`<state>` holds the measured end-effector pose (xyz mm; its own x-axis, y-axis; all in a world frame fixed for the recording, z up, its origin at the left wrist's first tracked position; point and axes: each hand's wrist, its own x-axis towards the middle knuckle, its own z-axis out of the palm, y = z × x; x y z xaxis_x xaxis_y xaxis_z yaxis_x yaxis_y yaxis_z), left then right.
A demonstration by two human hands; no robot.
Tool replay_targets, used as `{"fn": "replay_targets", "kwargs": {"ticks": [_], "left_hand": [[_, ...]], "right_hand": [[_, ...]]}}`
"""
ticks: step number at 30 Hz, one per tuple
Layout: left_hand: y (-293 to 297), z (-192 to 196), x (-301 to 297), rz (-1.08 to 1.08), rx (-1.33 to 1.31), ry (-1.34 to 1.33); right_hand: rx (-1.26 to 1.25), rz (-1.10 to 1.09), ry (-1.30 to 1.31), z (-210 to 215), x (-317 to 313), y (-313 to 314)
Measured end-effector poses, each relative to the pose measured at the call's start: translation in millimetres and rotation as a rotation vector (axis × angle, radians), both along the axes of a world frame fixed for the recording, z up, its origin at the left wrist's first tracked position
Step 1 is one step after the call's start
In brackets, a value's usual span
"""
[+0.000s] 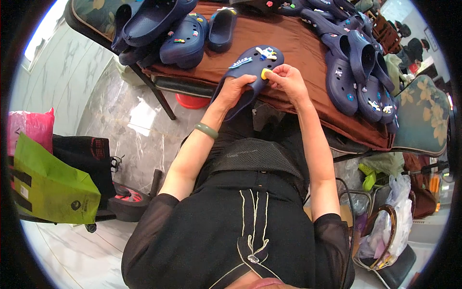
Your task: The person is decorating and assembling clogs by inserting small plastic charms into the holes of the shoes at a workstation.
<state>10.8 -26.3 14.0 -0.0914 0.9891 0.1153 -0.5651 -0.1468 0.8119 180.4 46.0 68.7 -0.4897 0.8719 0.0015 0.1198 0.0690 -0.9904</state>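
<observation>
The left hand [235,89] holds a navy clog [250,72] by its side edge, the grip wrapped on the shoe, which is raised just above the near edge of the bench [298,53]. The right hand [288,79] pinches a small yellow charm [265,73] between thumb and fingertips and sets it against a hole on the clog's upper; the grip is narrow, holding that charm.

Judgement on method: the step goes best with the clog braced firmly from beneath, the charm's stem lined square over the hole, and thumb pressure applied straight down, so that the stem seats without tearing the rim.

Count on the held clog: three charms visible, one white [266,52], one pale blue [240,62], one yellow. On the brown cloth, one group of clogs [178,33] lies at the far left and another group [356,72] at the right; they overlap, so an exact number cannot be given. A green bangle [206,130] sits on the left wrist. One green bag [50,185] stands on the floor at left.
</observation>
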Motion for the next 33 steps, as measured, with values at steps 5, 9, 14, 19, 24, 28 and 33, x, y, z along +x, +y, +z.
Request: {"fn": "replay_targets", "kwargs": {"ticks": [5,9,14,19,24,28,33], "left_hand": [[1.5,-3.0,1.8,-0.006,0.041,-0.018],[-5.4,0.7,3.3,-0.004,0.095,0.142],[-10.6,10.6,9.8,-0.033,0.09,0.362],[-12.4,10.4,11.3,-0.003,0.14,0.395],[-10.0,11.8,9.4,-0.002,0.171,0.404],[-6.0,11.0,9.3,-0.016,0.248,0.481],[-0.6,10.0,10.0,0.007,0.246,0.53]], "right_hand": [[0.061,-0.127,-0.315,2.7,2.1,6.9],[-0.054,-0.174,-0.217,20.6,4.2,-15.3],[-0.21,0.105,0.088,2.9,24.6,-1.4],[-0.145,0.072,0.256,-12.3,16.9,-13.1],[0.035,-0.078,0.284,-35.1,4.8,-14.7],[0.062,-0.184,0.25,-39.3,-3.9,-18.7],[0.113,-0.257,0.221,-43.3,-3.6,-12.0]]}}
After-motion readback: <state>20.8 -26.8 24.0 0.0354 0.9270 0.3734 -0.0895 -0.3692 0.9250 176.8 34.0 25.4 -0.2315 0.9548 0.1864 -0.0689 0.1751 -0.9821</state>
